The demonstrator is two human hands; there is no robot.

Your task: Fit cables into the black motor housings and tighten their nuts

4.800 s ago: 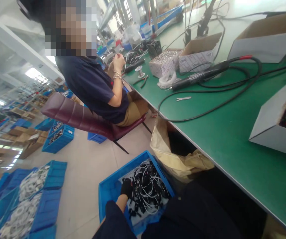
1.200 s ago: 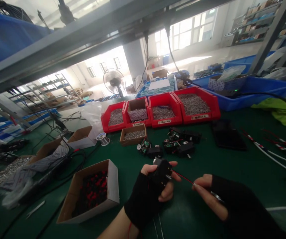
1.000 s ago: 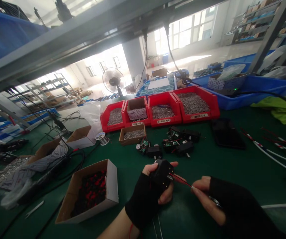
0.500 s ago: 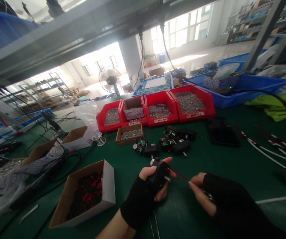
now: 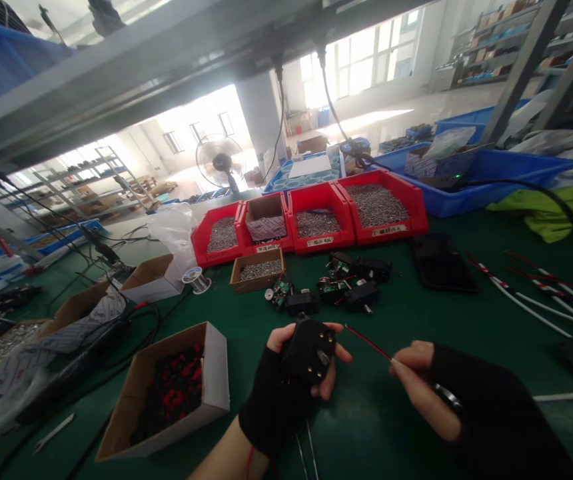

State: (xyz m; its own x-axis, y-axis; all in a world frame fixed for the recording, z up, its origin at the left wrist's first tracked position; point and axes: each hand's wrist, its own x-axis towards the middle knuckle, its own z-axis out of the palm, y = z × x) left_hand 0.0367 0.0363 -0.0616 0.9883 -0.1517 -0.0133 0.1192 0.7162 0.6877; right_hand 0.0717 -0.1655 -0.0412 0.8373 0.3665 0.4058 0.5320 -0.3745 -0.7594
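Observation:
My left hand (image 5: pixel 276 387), in a black fingerless glove, grips a black plastic gear housing (image 5: pixel 306 350). A short metal shaft and several brass-coloured holes on the housing face me. To its right, my right hand (image 5: pixel 431 387), also gloved, pinches a cable (image 5: pixel 370 343) near its white sheath. The cable's thin red and black wires point toward the housing, their tip a little apart from it. A shiny metal tool (image 5: pixel 449 397), its kind hidden, is tucked in the right palm. Below my left hand lie two thin metal prongs (image 5: pixel 307 450), perhaps tweezers.
Similar black housings with green circuit boards (image 5: pixel 349 290) lie ahead. Behind them stand red bins (image 5: pixel 324 240) of small metal parts. A carton (image 5: pixel 216 373) of red and black pieces sits left, near a solder spool (image 5: pixel 196 280). White cables (image 5: pixel 531 303) and a dark tablet (image 5: pixel 444 263) lie right.
The housing has turned in my left hand, so its shaft face now shows. My right hand has moved right, and the wire tip has come away from the housing's side.

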